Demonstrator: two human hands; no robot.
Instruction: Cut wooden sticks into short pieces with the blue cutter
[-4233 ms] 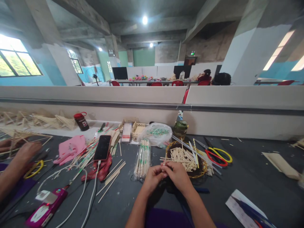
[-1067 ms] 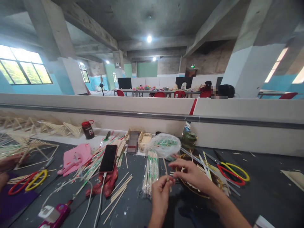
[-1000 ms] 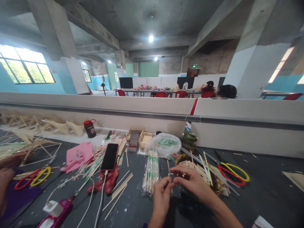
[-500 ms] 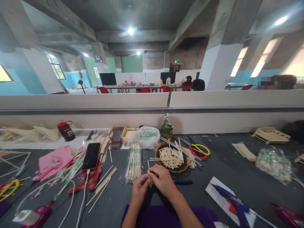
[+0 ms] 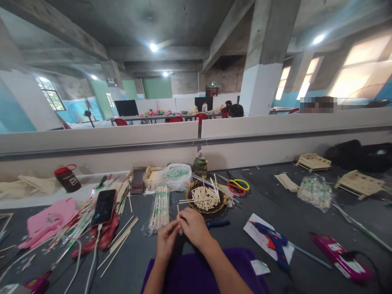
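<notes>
My left hand [image 5: 168,239] and my right hand [image 5: 193,227] meet over the dark table, fingers pinched close together around a thin wooden stick [image 5: 178,209]. The stick's upper end pokes out above my fingertips; the rest is mostly covered. Just beyond my right hand stands a round woven basket [image 5: 188,197] heaped with short cut wooden sticks [image 5: 203,198]. To the left of it lies a clear plastic pack of chopsticks [image 5: 160,208]. A dark blue tool handle [image 5: 218,223] shows beside my right hand. Under my forearms is a purple mat [image 5: 186,273].
Right of my hands, a blue glue gun [image 5: 272,241] rests on white paper. Scissors [image 5: 237,187] lie behind it. Loose long sticks [image 5: 124,237] and a phone on a cable [image 5: 103,207] are at left. A low partition [image 5: 147,146] runs along the back; people sit beyond.
My view has turned to the right, so the table's things appear shifted left. Both hands stay together, still holding the wooden stick.
</notes>
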